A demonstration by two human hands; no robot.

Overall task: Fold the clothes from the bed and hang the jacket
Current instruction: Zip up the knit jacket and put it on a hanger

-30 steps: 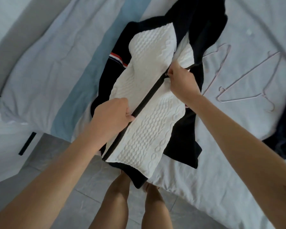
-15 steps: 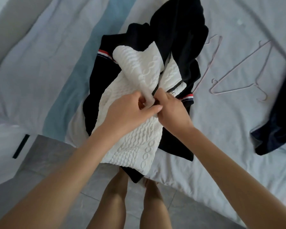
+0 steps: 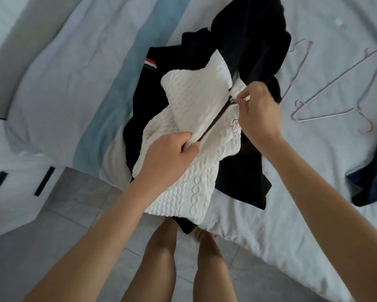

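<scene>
2 hands worked at the jacket (image 3: 183, 192), which lay spread on the bed (image 3: 52, 88), its hem hanging past the mattress edge. Its front was white cable knit and its sleeves and back were black. A dark zip (image 3: 215, 120) ran up its middle.

At the jacket's middle, the left hand (image 3: 170, 153) clenched a fold of white knit just beside the zip, fingers curled into the cloth. At the upper end of the jacket's zip, the right hand (image 3: 257, 110) pinched something small between thumb and fingertips; whether that was the pull or the cloth edge I could not tell. Just below that pinch, a small patch (image 3: 235, 127) sat on the jacket's white front. A red, white and blue striped band (image 3: 150, 64) showed on the jacket's black sleeve at its upper left.

Right of the jacket lay 2 wire hangers (image 3: 324, 114), apart from it. Farther right of the jacket lay a dark garment (image 3: 375, 166). Below the jacket's hem stood 2 bare legs (image 3: 161, 258) on grey floor (image 3: 74, 214).
</scene>
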